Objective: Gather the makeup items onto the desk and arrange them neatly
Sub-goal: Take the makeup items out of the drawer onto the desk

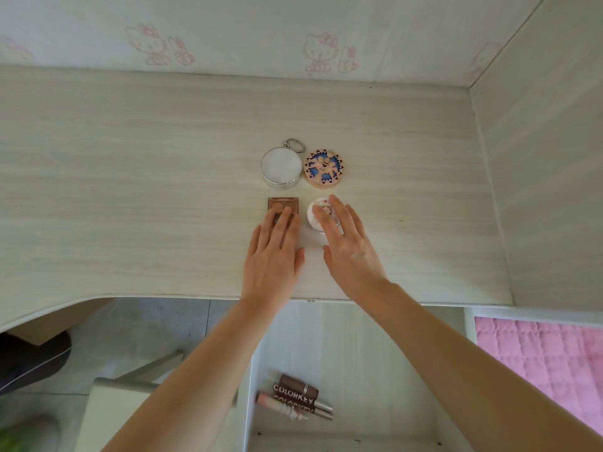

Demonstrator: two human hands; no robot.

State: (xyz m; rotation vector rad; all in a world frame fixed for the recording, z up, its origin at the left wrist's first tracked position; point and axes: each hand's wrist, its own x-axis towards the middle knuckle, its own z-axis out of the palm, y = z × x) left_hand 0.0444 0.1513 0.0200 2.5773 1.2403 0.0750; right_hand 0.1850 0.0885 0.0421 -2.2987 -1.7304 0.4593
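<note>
Hands lying flat on two makeup items on the tabletop (130,190)
Left hand (274,252) is pressing the brown palette (280,203), right hand (349,243) is touching the white jar (315,216), fingers straight

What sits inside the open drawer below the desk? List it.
Inside the drawer, several lip product tubes lie bunched, two reading COLORKEY. The person's arms cover part of the drawer, so anything beneath them stays unseen.
</note>
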